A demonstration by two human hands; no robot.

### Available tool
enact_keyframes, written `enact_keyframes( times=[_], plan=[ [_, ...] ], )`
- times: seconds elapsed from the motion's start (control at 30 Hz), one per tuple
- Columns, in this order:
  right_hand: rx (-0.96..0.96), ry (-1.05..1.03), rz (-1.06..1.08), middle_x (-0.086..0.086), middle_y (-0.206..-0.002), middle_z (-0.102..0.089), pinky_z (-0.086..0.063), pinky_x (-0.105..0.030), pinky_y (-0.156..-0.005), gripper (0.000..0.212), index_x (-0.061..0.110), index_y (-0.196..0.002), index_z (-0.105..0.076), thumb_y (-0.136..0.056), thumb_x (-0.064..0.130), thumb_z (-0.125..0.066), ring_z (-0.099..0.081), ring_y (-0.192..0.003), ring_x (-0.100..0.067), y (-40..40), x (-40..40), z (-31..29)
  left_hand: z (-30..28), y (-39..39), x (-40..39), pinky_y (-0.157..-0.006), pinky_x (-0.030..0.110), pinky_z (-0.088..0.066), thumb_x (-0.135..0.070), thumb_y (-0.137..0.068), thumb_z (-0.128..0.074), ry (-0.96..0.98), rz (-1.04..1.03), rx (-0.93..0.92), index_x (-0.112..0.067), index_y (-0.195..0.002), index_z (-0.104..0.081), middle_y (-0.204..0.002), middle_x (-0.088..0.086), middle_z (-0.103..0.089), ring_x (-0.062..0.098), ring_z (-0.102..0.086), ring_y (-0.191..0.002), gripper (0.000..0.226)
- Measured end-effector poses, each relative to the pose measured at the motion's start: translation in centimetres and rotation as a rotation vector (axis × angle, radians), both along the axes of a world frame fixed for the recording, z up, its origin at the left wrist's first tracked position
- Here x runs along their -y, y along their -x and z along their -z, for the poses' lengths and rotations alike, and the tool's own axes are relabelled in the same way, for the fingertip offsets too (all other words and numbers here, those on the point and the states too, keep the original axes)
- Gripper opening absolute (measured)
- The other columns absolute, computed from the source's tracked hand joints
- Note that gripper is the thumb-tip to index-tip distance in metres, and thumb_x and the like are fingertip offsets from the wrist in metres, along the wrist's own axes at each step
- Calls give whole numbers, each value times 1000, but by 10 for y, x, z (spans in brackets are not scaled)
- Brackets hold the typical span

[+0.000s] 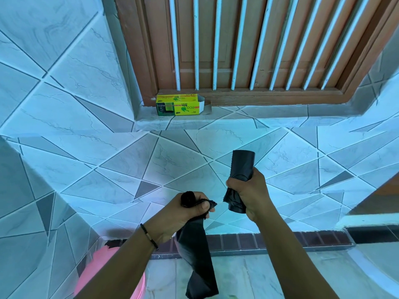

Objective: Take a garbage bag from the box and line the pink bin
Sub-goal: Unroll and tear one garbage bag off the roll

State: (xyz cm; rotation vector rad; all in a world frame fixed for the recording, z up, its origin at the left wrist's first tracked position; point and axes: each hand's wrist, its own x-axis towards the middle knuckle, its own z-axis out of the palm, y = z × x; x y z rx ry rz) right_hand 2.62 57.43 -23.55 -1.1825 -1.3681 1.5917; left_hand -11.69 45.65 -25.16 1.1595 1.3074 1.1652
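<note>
On sill, box [179, 105] open-ended, contents unseen

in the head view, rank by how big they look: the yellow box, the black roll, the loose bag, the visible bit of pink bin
1. pink bin, partly hidden
2. loose bag
3. yellow box and black roll look alike; the box is farther away, so unranked

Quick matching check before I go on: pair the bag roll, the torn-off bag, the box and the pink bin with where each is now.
Things:
1. bag roll
2. torn-off bag
3. box
4. pink bin

Places:
A. on the ledge below the barred window
B. low down, under the left forearm
C. gripped in the right hand
D. hanging from the left hand

Pairs: 1-C, 2-D, 3-A, 4-B
</note>
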Motion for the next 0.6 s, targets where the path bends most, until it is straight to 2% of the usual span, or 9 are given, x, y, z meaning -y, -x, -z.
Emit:
enact_keyframes(
  times=[0.1,0.2,0.3,0.47,0.6],
  plan=[
    [-27,70,-63,-8,-73,-51,-49,-27,-50,24,9,-86,-52,-74,-5,-68,-52,-59,-20,-4,-3,5,0,1,-1,-71,10,-44,-26,-86,-61,24,-6,-186,-21,-72,-66,-65,-13,-66,1,-59,-69,16],
    [26,154,-357,-8,-71,-55,-51,-29,-51,31,6,-90,-54,-68,1,-77,-57,-55,-18,-8,1,10,2,3,-6,-71,14,-44,-28,-87,-62,11,-31,-505,-25,-72,-64,-64,-13,-64,0,-57,-68,16],
    [94,132,-607,-15,-79,-57,-53,-32,-55,44,1,-94,-53,-60,7,-80,-60,-62,-22,-7,4,8,2,4,-11,-71,24,-47,-27,-87,-61,12,-34,-683,-32,-70,-61,-67,-10,-66,3,-58,-66,17],
    [202,34,-751,-8,-74,-58,-55,-30,-61,35,8,-89,-55,-64,-7,-74,-63,-60,-16,-12,-3,-2,-3,9,-12,-66,25,-49,-21,-89,-55,10,-31,-834,-39,-78,-58,-76,-15,-73,0,-58,-64,21],
    [135,94,-720,-13,-69,-57,-56,-37,-59,32,2,-90,-51,-68,-13,-69,-62,-56,-26,-10,-5,0,-13,7,-12,-75,30,-51,-8,-81,-57,-12,10,-910,-36,-94,-63,-87,-10,-71,14,-63,-81,31]
  ],
)
